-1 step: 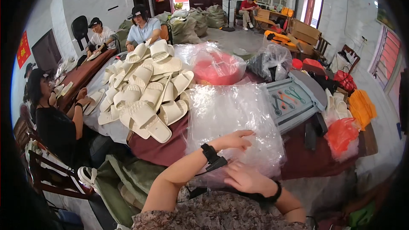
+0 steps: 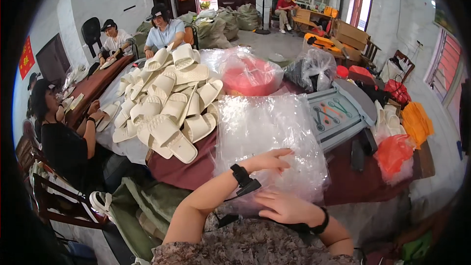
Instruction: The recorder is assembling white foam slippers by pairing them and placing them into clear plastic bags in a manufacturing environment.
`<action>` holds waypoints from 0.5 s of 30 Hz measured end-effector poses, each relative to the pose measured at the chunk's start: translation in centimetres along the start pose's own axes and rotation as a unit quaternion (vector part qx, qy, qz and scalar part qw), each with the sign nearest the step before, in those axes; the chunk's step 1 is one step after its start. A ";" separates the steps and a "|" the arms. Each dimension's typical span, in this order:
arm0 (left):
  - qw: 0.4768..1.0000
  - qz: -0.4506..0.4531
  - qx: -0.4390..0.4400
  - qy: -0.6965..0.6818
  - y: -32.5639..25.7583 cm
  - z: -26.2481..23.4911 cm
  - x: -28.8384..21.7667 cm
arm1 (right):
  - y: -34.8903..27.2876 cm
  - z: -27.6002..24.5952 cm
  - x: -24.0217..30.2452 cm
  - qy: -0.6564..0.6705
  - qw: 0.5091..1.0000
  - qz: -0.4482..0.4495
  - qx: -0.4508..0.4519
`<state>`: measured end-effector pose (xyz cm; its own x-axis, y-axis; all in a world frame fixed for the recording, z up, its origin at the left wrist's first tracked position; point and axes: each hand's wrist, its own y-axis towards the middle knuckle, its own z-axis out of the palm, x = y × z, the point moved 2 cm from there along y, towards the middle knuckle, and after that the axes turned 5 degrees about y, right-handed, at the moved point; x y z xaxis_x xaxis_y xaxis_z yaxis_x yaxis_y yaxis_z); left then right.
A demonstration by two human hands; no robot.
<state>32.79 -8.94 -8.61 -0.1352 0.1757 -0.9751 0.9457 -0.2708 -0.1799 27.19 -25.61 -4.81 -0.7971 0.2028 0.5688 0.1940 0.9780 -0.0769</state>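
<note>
The stack of clear plastic bags (image 2: 267, 142) sat right in front of the person on the dark red table (image 2: 186, 169), and both hands were on it: the left hand (image 2: 269, 161) lay flat on top with fingers loosely spread, not pinching anything, while the right hand (image 2: 284, 207) pressed against the near edge, fingers half curled; couldn't tell if that grip actually had hold of a bag. Just left was a big heap of cream slippers (image 2: 169, 100), behind it a pink bundle wrapped in plastic (image 2: 251, 74). A grey tray with tools (image 2: 336, 114) sat right. Room had white walls, a grey floor, sacks (image 2: 228, 19) by dark doors, and a red sign (image 2: 26, 58) too small to make out.
</note>
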 end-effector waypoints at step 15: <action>0.741 0.155 -0.498 0.422 -11.1 -2.5 -3.5 | 5.2 -3.2 -11.3 -0.107 0.963 0.113 -0.218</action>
<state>23.47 -4.21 -2.85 -0.0293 0.8951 -0.4448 0.6988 0.3365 0.6312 39.02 -22.94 -8.98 -0.7967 0.4602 0.3918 0.5616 0.8032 0.1986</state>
